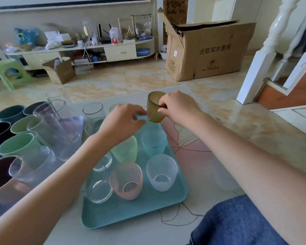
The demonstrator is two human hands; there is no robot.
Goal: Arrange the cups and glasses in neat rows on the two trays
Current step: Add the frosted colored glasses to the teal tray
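Note:
A teal tray [131, 214] lies in front of me on the table. On it stand a frosted white glass [161, 172], a pink glass [126, 180], a green glass [126, 151], a blue glass [153, 143] and clear glasses [100, 190]. My right hand [177, 107] grips an amber glass [154, 106] by its rim, held just above the tray's far end. My left hand [122, 121] hovers beside it over the tray, fingers curled and apart, holding nothing I can see.
To the left, a second group holds ceramic cups [19, 142] in green, teal and dark tones, plus tall clear glasses [58, 117]. A floral mat [189, 138] covers the table. A large cardboard box [207, 52] stands on the floor beyond. My blue-clad knee [237, 221] is at bottom right.

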